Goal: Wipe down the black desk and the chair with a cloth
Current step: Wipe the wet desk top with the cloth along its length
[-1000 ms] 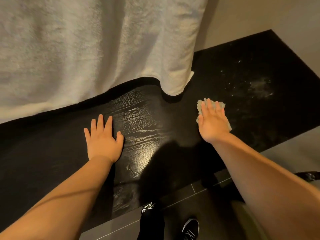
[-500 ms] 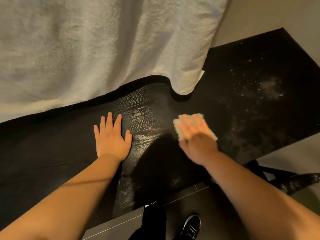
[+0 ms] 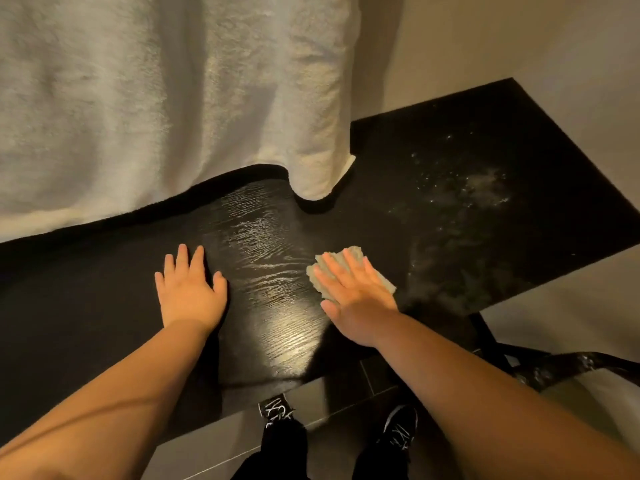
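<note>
The black desk (image 3: 270, 334) runs across the view, its wood grain shining wet in the middle. My right hand (image 3: 356, 292) lies flat with straight fingers on a small pale cloth (image 3: 353, 253), pressing it onto the desk top. My left hand (image 3: 188, 289) rests flat on the desk to the left, fingers spread, nothing under it. Dusty specks and smears (image 3: 478, 192) cover the desk's right part. A dark chair frame (image 3: 561, 367) shows at the lower right, below the desk edge.
A large white towel (image 3: 166, 98) hangs over the desk's far side, its corner touching the top. A beige wall (image 3: 536, 46) stands at the right. Grey floor tiles (image 3: 346, 386) and my black shoes (image 3: 398, 429) lie below the near edge.
My right hand slid the cloth from the dusty right side leftward and toward me, to the wet middle. The left hand stayed planted. The view shifted slightly.
</note>
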Motion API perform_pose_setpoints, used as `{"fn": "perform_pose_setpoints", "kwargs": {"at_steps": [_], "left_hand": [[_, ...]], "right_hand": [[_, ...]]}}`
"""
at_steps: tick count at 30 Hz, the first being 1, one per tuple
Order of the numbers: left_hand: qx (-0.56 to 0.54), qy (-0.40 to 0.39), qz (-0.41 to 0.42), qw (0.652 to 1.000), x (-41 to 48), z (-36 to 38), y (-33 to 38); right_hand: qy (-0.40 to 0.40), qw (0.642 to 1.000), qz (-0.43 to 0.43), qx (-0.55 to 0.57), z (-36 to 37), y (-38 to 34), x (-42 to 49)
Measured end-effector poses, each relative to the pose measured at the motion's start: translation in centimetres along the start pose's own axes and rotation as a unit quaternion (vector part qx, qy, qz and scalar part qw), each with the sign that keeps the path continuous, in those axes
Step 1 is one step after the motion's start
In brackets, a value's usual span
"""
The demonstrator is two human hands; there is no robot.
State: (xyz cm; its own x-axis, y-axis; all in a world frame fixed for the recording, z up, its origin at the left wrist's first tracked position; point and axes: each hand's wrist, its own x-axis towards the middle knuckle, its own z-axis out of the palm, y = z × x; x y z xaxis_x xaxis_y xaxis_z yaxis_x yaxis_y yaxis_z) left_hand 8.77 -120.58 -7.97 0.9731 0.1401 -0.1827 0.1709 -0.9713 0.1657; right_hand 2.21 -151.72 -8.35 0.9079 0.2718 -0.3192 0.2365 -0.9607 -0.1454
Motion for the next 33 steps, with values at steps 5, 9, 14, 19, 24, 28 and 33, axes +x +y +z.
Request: {"fn": "perform_pose_setpoints", "kwargs": {"at_steps": [5, 9, 14, 19, 24, 28, 33], "left_hand": [[-0.014, -0.004, 0.012, 1.0, -4.4, 2.2, 6.4], [-0.011, -0.013, 0.038, 0.999, -6.5, 3.4, 11.0], [0.014, -0.044, 0.124, 0.991, -9.8, 4.1, 16.4], [0.019, -0.05, 0.118, 0.992, -10.8, 5.4, 19.9], [0.031, -0.014, 0.114, 0.993, -10.9, 6.5, 19.8], [0.039, -0.006, 0.113, 0.993, -10.7, 6.7, 19.9], [0.04, -0.01, 0.111, 0.993, -10.6, 6.5, 20.0]], "right_hand": [[0.026, 0.998, 0.056, -0.003, 0.0, 8.8, -2.2], [0.009, 0.993, 0.121, -0.004, -0.5, 14.5, -4.1], [-0.021, 0.987, 0.159, 0.023, -2.0, 14.5, -5.2], [-0.002, 1.0, 0.0, -0.002, -1.7, 9.3, -5.9], [0.037, 0.999, -0.007, -0.037, 0.5, 13.0, -6.5], [0.057, 0.994, 0.088, -0.027, 0.3, 19.5, -6.5], [0.064, 0.988, 0.141, -0.019, -0.5, 18.6, -6.5]]}}
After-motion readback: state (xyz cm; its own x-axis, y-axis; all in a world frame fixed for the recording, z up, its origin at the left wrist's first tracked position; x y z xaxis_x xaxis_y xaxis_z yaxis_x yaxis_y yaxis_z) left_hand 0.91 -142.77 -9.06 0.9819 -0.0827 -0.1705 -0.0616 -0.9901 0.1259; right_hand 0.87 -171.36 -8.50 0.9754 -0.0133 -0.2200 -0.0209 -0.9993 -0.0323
